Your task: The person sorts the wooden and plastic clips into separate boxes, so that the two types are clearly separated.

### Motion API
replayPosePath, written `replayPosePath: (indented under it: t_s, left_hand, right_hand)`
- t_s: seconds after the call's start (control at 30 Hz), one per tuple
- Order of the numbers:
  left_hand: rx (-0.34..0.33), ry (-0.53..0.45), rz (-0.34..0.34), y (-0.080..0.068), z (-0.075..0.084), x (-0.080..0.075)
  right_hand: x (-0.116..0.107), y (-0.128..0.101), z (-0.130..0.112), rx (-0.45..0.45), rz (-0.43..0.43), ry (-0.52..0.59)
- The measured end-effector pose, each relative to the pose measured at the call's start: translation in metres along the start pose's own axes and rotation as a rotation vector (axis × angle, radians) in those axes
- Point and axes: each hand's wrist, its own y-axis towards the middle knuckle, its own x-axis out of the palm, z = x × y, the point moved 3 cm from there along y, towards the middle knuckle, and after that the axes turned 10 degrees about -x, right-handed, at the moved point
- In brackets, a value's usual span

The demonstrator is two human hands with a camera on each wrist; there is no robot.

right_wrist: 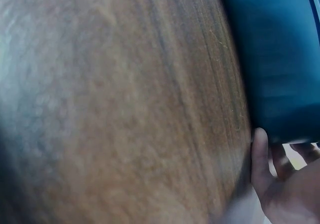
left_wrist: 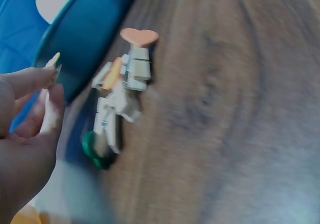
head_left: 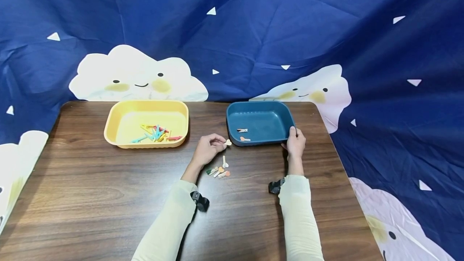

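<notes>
- The left hand [head_left: 207,149] pinches one small wooden clip with a pale heart on its end [head_left: 227,142], fingers curled round it, just beside the near left corner of the blue tray [head_left: 232,121].
- The right hand [head_left: 295,143] grips the blue tray's near right corner, thumb over the rim, which looks meant to keep the tray from sliding.
- Two clips [head_left: 243,134] already lie inside the blue tray, near its front wall.
- A loose cluster of clips [head_left: 218,170], about four or five, waits on the table [head_left: 90,196] just below the left hand, within easy reach.
- The yellow tray [head_left: 119,112], well apart on the left, holds a tangle of coloured clips [head_left: 156,133], too jumbled to count exactly.
</notes>
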Motion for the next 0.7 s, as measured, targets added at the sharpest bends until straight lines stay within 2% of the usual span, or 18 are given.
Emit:
replayPosePath:
  t_s: [0.13, 0.27, 0.53, 0.7]
  left_hand:
    - [0.008, -0.061, 0.043, 0.001, 0.009, -0.004]
    - [-0.001, -0.081, 0.061, 0.003, 0.017, -0.005]
    - [-0.001, -0.026, 0.047, 0.012, 0.034, -0.002]
    - [0.033, 0.024, 0.038, 0.018, 0.047, -0.001]
  right_hand:
    - [0.000, -0.001, -0.001, -0.002, 0.001, -0.006]
    - [0.001, -0.001, -0.002, 0.000, 0.006, -0.016]
    - [0.001, -0.002, -0.004, -0.003, 0.011, -0.006]
    - [0.001, -0.002, -0.004, -0.002, 0.003, -0.010]
